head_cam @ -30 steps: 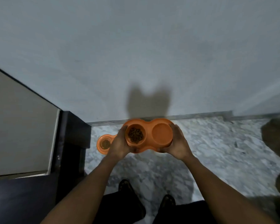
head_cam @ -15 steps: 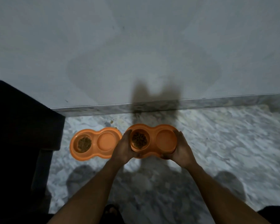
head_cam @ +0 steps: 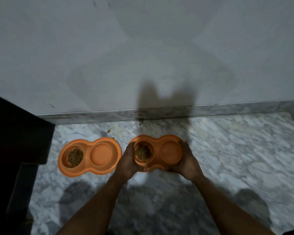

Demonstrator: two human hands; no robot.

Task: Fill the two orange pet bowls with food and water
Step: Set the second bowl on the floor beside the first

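I hold an orange double pet bowl point(head_cam: 157, 146) low over the marble floor, a hand at each end. My left hand point(head_cam: 126, 162) grips its left end, beside the cup of brown kibble point(head_cam: 143, 152). My right hand point(head_cam: 187, 162) grips the right end, next to the cup that looks filled with clear water point(head_cam: 171, 150). A second orange double bowl point(head_cam: 89, 156) rests on the floor to the left. It has kibble point(head_cam: 75, 157) in its left cup; its right cup point(head_cam: 100, 154) looks glossy, and I cannot tell whether it holds water.
A grey wall with a marble skirting point(head_cam: 159, 112) runs just behind the bowls. Dark furniture point(head_cam: 19, 141) stands at the left, close to the resting bowl. A few spilled kibble pieces point(head_cam: 109, 131) lie by the skirting. Marble floor point(head_cam: 236, 150) stretches to the right.
The held bowl has come down toward the floor, to the right of the other bowl. My view has dropped lower and closer, so both bowls look larger.
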